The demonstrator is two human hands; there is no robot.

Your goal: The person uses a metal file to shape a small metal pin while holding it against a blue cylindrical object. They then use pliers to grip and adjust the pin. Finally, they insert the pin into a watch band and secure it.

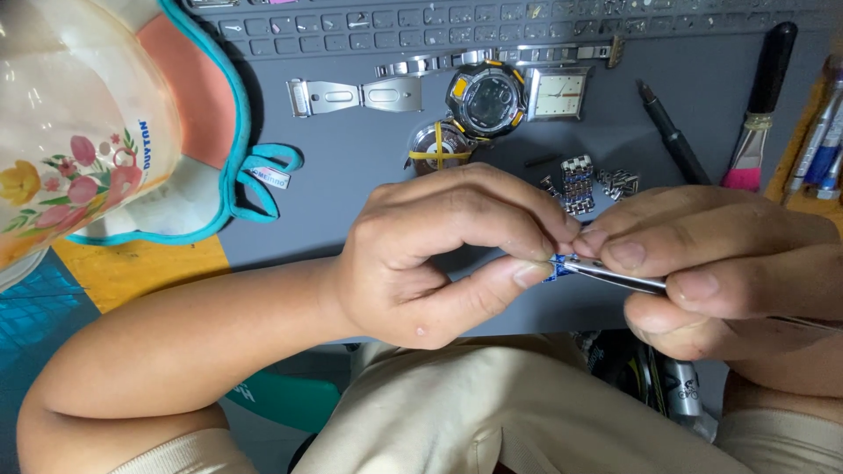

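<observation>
A small blue part held between two hands above a grey mat.
The part is pinched by the left hand; metal tweezers, gripped by the right hand, touch it, just below the watch links.

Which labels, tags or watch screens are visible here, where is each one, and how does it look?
Fabric tag: on the teal loop at the pouch's edge, upper left; small white strip with dark print.
Printed mark: on the cream floral pouch, vertical blue lettering.
Digital watch screen: top centre on the grey mat; dark, blank, in a black and yellow round case.
Square watch dial: right of it; cream face, silver frame.
</observation>
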